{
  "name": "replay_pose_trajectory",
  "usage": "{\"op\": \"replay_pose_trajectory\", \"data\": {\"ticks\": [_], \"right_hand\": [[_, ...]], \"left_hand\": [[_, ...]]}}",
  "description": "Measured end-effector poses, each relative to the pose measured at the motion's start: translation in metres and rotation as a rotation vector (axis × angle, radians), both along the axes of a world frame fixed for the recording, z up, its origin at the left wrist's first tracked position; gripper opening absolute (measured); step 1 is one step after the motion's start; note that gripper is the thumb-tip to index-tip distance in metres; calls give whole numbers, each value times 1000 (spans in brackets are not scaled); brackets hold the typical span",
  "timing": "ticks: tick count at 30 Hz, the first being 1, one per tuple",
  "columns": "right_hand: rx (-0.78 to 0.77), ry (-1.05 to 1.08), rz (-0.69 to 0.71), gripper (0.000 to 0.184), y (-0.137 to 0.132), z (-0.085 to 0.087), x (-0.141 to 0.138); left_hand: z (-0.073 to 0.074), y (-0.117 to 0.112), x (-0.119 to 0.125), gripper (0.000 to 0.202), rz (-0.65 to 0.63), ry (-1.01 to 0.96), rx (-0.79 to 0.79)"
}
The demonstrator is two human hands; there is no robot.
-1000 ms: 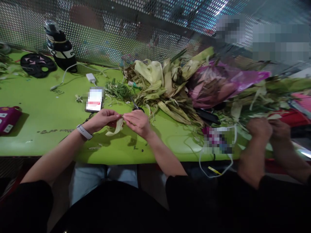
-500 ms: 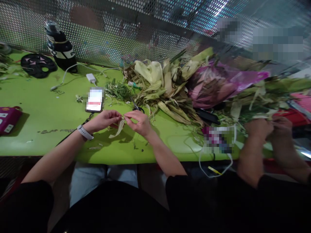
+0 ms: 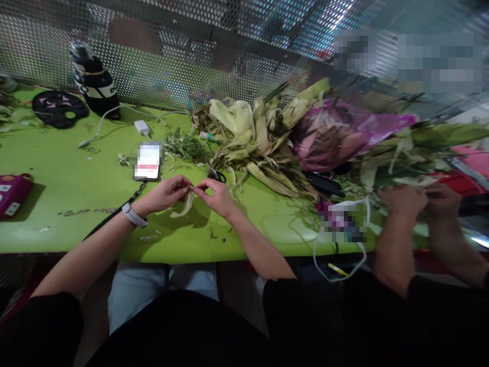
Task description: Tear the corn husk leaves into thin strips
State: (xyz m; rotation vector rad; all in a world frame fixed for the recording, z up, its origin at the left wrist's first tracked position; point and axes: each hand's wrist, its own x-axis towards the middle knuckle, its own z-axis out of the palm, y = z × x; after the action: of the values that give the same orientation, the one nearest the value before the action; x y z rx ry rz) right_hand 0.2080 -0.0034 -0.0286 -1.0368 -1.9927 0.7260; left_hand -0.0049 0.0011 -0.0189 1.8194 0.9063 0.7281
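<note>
Pinched between the fingertips of my left hand point(image 3: 170, 192) is a pale strip of corn husk point(image 3: 185, 208), which hangs down over the table. The fingers of my right hand point(image 3: 216, 195) are closed on the husk's upper end, close against the left fingertips. Dark-handled scissors point(image 3: 216, 174) lie just beyond my right hand. A phone with a lit screen point(image 3: 148, 161) rests behind my left hand, its black strap running under my left wrist. Thin green strips point(image 3: 184, 145) form a small heap past the phone.
A large pile of corn husks point(image 3: 263, 153) and a pink plastic bag point(image 3: 324, 137) fill the back right. Another person's hands point(image 3: 405, 201) work at the far right. A black bottle point(image 3: 95, 84), black mask point(image 3: 59, 109) and purple box point(image 3: 13, 196) stand left. Perforated metal borders the back.
My fingertips have drawn closer together on the husk, the right hand shifting slightly left and down. The view has tilted slightly.
</note>
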Motion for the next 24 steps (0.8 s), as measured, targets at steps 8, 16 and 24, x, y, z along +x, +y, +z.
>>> {"op": "replay_pose_trajectory", "data": {"ticks": [8,16,24], "right_hand": [[34,1,46,32,-1,-1,-2],[14,-27,39,23,-1,-1,-3],[33,86,14,21,-7,-3,-12]], "left_hand": [[6,-3,0,26,-29,-137,-78],[9,-6,2,22,41,-186,-282],[16,-10,0,30,34,-117,-443]]}}
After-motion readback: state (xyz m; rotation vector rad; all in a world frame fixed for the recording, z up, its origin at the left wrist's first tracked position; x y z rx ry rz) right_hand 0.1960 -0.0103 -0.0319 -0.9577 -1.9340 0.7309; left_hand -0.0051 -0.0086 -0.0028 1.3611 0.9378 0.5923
